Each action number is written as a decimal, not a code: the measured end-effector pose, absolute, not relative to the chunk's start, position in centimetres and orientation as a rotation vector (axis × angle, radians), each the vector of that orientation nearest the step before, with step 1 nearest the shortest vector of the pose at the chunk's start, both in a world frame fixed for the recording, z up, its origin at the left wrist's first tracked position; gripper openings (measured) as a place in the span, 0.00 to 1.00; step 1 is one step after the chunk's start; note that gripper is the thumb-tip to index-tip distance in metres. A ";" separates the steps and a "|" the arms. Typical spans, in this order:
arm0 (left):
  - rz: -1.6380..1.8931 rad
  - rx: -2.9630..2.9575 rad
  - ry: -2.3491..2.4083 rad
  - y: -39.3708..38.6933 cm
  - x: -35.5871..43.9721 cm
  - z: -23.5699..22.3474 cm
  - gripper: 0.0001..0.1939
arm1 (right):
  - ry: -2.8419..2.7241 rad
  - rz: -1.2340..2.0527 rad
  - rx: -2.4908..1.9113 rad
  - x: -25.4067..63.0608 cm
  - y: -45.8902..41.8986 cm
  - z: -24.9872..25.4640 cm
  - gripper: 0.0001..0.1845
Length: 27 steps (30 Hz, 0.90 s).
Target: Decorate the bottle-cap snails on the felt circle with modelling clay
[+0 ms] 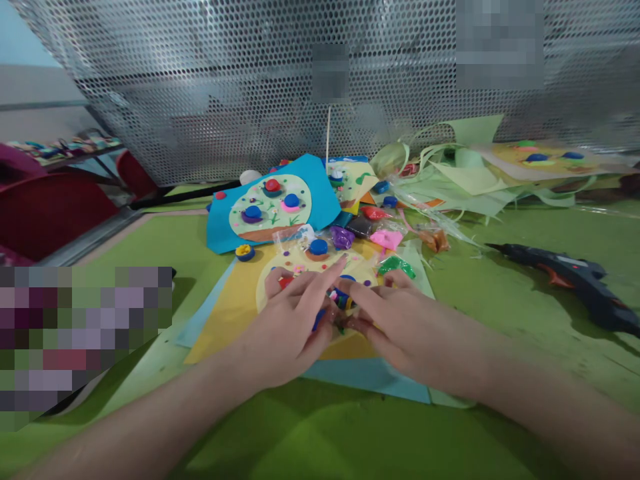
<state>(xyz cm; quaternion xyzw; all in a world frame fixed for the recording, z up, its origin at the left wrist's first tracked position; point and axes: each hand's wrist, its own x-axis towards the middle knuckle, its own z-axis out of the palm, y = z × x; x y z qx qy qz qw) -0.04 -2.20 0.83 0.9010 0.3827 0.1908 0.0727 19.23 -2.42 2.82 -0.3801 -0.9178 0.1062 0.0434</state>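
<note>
My left hand (295,323) rests over a pale round paper (264,283) decorated with bottle caps and bits of coloured clay. Its index finger points forward and its other fingers are bent. From the other side, my right hand (400,323) reaches in, fingertips pressed close together beside a blue bottle cap (345,285) ringed with coloured clay. Between the two hands is a small, partly see-through dark thing (341,321), too blurred to name. Farther up the same round paper sits another blue cap (319,247) with a brown clay rim. My fingers hide part of the decoration.
A yellow sheet (215,327) lies under the round paper. Behind are a finished-looking blue card (320,193) and bagged clay in purple (343,237), pink (387,239) and green (397,267). A glue gun (575,277) lies right; a perforated metal panel (240,87) stands behind.
</note>
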 end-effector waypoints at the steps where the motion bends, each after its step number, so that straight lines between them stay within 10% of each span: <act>1: 0.593 2.716 1.144 -2.2 0.0 0.9 0.32 | -2.808 0.316 -1.168 19.2 -2.4 2.8 0.23; 27: 0.729 2.641 1.226 -2.7 -0.3 1.4 0.31 | -2.811 0.224 -1.108 19.2 -2.3 2.6 0.31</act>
